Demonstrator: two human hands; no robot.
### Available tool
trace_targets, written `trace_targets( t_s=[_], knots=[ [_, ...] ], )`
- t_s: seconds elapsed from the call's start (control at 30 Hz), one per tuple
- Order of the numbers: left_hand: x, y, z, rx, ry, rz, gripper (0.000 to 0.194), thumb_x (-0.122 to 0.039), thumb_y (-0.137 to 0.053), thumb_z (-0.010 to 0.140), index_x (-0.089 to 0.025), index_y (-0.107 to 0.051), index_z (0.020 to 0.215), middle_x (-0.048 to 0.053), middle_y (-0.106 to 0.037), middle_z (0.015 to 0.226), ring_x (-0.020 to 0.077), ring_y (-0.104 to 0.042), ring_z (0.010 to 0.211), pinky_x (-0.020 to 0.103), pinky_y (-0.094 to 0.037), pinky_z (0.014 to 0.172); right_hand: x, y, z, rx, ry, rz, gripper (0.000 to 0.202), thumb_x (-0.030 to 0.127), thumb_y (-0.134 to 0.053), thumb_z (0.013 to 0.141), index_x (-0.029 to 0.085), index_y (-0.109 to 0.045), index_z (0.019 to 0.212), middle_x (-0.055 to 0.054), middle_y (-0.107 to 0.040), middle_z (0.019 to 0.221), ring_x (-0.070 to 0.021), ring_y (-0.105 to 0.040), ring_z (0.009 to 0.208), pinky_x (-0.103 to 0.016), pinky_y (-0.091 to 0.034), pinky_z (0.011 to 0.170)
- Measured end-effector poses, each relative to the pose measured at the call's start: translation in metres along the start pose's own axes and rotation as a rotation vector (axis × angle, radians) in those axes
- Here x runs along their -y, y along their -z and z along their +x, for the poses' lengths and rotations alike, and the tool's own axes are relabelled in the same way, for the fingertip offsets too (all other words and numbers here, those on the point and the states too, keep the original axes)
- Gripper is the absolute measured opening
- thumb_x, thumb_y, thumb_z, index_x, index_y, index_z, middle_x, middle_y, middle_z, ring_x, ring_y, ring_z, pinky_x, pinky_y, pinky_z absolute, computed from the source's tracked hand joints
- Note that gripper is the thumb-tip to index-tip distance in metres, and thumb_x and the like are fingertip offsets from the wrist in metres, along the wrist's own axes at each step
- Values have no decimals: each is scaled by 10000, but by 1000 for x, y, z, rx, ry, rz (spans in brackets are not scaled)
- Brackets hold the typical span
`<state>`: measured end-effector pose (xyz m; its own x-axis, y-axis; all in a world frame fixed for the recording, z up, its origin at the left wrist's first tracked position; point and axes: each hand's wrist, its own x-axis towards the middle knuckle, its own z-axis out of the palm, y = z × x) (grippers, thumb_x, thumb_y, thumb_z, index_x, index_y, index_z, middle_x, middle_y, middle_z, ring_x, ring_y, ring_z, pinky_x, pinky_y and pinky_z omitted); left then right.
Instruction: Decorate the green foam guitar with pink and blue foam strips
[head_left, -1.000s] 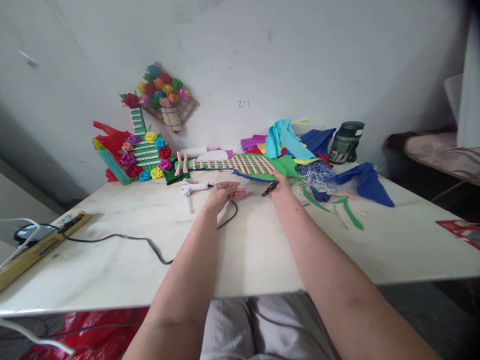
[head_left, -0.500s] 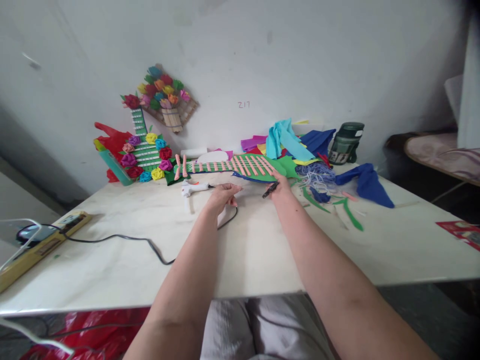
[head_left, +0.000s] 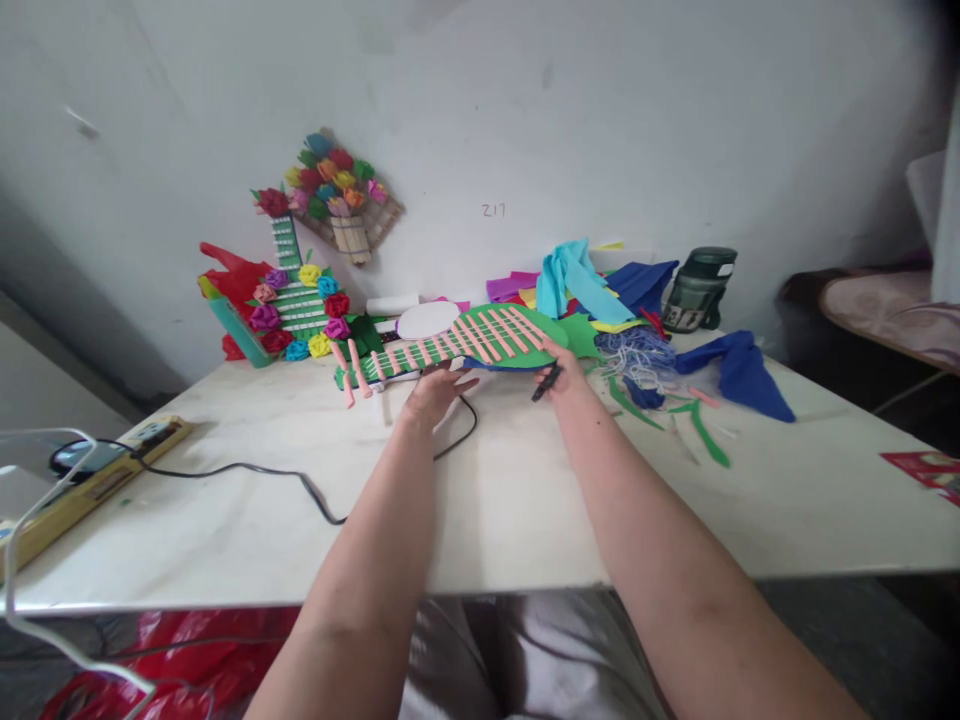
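Observation:
A flat craft guitar (head_left: 420, 352), green with a blue edge and pink rolled strips across it, lies slanted in front of me. My left hand (head_left: 435, 397) is under its neck, with some fingers hidden behind it. My right hand (head_left: 564, 374) grips the rounded body's right edge and also holds a slim black pen-like tool (head_left: 547, 382) pointing down. A white glue gun (head_left: 377, 388) sits mostly hidden beneath the neck, its black cord (head_left: 466, 428) looping past my left hand.
Behind stand a flower-trimmed craft guitar (head_left: 300, 310) and a white oval (head_left: 427, 320). Coloured sheets (head_left: 570, 280), tangled yarn (head_left: 636, 355), green scraps (head_left: 705, 435) and a dark green bottle (head_left: 699, 290) are at the right. A power strip (head_left: 112, 475) lies at the left.
The guitar's neck end has swung toward me and now covers much of the glue gun. My left hand has gone from beside the guitar to beneath its neck. The right hand keeps its hold.

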<state>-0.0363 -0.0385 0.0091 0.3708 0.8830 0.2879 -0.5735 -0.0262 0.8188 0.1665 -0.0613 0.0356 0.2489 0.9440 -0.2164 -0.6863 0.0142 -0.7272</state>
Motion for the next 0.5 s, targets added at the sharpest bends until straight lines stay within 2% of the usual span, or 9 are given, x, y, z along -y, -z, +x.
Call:
trace_targets(
  t_s=[0.13, 0.27, 0.37, 0.5],
  knots=[
    [0, -2, -3, -55, -121, 9, 814, -45, -620, 626, -368, -343, 1321, -7, -596, 1128, 190, -578, 1004, 501, -410, 943, -1, 3, 3, 92, -41, -40, 125, 225, -535, 814, 181, -473, 715, 100, -376, 366, -27, -249, 267, -144, -222, 275],
    [-1, -5, -5, -25, -169, 36, 888, -48, -644, 653, -384, -251, 1375, 5, -563, 1220, 203, -548, 1091, 499, -390, 977, -2, 4, 4, 108, -53, -78, 134, 233, -547, 807, 178, -479, 706, 99, -365, 358, -27, -254, 268, -144, -214, 277],
    [-3, -5, -6, 18, -165, 53, 879, -59, -657, 669, -360, -248, 1386, 24, -546, 1255, 215, -533, 1121, 492, -376, 995, -3, 6, 5, 116, -32, -98, 139, 249, -574, 787, 180, -482, 707, 99, -373, 366, -25, -244, 275, -147, -215, 281],
    [-4, -2, -4, 23, -127, 88, 809, -64, -668, 668, -318, -332, 1358, 38, -581, 1207, 218, -578, 1044, 501, -395, 979, -3, 8, 7, 138, -54, -131, 137, 235, -529, 811, 184, -477, 696, 95, -356, 361, -31, -221, 280, -153, -205, 289]
  ],
)
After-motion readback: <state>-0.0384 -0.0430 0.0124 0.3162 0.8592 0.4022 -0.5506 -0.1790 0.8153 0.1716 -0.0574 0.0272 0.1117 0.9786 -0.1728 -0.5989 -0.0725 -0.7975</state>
